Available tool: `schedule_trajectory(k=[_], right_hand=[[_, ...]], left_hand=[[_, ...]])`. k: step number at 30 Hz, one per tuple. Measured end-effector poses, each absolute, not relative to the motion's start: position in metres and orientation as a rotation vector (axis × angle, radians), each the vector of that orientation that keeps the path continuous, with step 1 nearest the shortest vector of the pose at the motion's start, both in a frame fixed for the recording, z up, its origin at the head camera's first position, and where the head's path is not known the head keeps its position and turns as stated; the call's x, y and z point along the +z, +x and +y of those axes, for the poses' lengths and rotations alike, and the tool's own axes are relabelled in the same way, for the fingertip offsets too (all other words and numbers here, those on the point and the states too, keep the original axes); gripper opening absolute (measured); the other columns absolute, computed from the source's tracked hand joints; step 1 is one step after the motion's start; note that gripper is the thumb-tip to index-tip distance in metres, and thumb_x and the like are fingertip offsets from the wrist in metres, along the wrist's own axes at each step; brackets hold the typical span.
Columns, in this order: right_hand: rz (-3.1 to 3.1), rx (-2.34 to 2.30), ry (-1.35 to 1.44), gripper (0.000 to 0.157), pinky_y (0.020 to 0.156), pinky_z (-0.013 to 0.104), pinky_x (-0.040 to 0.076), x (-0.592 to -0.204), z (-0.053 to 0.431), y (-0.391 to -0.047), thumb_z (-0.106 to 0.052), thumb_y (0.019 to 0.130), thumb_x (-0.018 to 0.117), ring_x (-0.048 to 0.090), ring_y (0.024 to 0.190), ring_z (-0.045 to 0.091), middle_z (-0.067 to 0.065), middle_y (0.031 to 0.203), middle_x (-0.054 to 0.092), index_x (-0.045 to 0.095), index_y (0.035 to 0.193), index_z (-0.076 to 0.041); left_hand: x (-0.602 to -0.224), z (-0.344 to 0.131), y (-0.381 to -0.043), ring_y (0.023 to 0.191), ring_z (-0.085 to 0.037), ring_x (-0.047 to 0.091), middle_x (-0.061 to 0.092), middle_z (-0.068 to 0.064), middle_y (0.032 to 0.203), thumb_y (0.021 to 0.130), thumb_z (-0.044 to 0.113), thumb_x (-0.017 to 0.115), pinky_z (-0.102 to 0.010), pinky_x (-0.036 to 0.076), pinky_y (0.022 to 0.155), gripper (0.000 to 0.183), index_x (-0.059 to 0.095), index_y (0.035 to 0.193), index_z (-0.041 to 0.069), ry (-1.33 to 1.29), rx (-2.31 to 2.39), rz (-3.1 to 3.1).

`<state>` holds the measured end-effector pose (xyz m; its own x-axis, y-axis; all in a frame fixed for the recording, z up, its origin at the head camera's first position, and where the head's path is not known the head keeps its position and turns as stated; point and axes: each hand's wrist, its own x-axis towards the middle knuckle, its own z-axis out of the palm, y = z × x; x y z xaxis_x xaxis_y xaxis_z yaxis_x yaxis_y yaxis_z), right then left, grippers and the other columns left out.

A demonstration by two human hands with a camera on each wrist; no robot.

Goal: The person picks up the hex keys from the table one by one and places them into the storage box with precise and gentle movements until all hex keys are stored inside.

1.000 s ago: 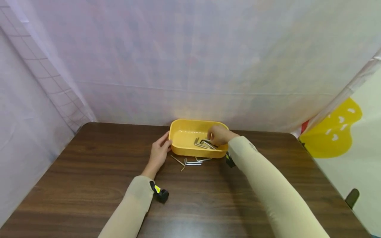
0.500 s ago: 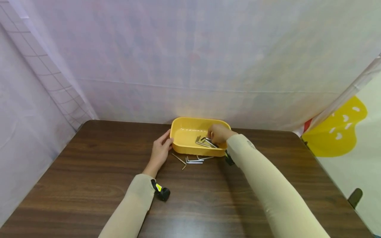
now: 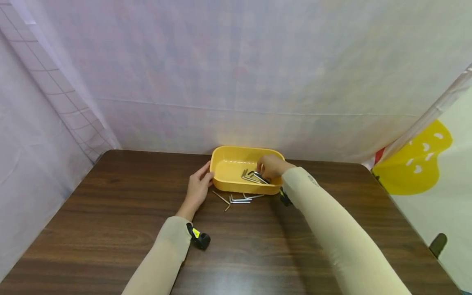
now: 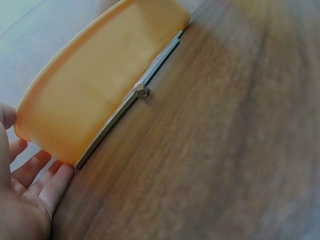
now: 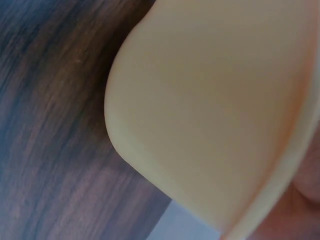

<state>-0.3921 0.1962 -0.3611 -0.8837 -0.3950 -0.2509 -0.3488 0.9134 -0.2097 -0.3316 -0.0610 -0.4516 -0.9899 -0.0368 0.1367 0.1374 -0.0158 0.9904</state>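
A yellow plastic tray (image 3: 225,186) stands at the table's far edge. My left hand (image 3: 197,188) touches its left end with extended fingers (image 4: 57,182). Inside the tray's right half, my right hand (image 3: 273,167) reaches down among several L-shaped hex keys (image 3: 251,178), some silver, some dark. Its fingers bend downward, but the fingertips are hidden, so a grip on a key cannot be confirmed. In the right wrist view the tray wall (image 5: 200,110) covers most of that hand. Several more hex keys (image 3: 240,202) lie on the table along the tray's front side, a brass-coloured one (image 3: 221,198) leftmost.
The dark wood-grain table (image 3: 236,250) extends towards the person and to both sides. A pale curtain (image 3: 236,82) hangs right behind the tray. At the right, beyond the table, is a yellow shape with cutouts (image 3: 413,168).
The whole view shifts slightly with the head. Both hands keep their places at the tray, and the hex keys show no clear movement.
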Motion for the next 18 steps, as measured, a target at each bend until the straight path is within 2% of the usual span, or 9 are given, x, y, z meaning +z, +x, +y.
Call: schedule_trajectory(k=[7,13,18], right_hand=[[2.818,-0.206,-0.719,0.022,0.088,0.041,0.060,-0.346,0.204,-0.383,-0.005,0.090,0.065,0.067,0.100,0.028,0.016,0.107,0.073,0.072,0.110,-0.001],[2.822,-0.247,-0.787,0.026,0.082,0.039,0.060,-0.333,0.207,-0.371,-0.005,0.086,0.068,0.067,0.096,0.026,0.014,0.105,0.072,0.071,0.112,-0.002],[2.833,-0.294,-0.899,0.023,0.080,0.038,0.060,-0.325,0.205,-0.356,-0.004,0.086,0.070,0.067,0.091,0.023,0.015,0.103,0.073,0.071,0.109,-0.002]], left_hand=[[-0.450,-0.059,-0.333,0.135,-0.028,0.056,0.050,-0.010,0.155,0.101,0.015,0.053,-0.042,0.055,0.104,0.049,0.051,0.150,0.014,-0.111,-2.155,-2.124],[-0.451,-0.060,-0.336,0.136,-0.029,0.055,0.049,-0.010,0.155,0.101,0.014,0.053,-0.043,0.055,0.104,0.049,0.050,0.150,0.013,-0.121,-2.157,-2.126],[-0.452,-0.064,-0.336,0.137,-0.028,0.054,0.049,-0.010,0.155,0.102,0.015,0.053,-0.044,0.054,0.106,0.049,0.049,0.151,0.013,-0.110,-2.166,-2.123]])
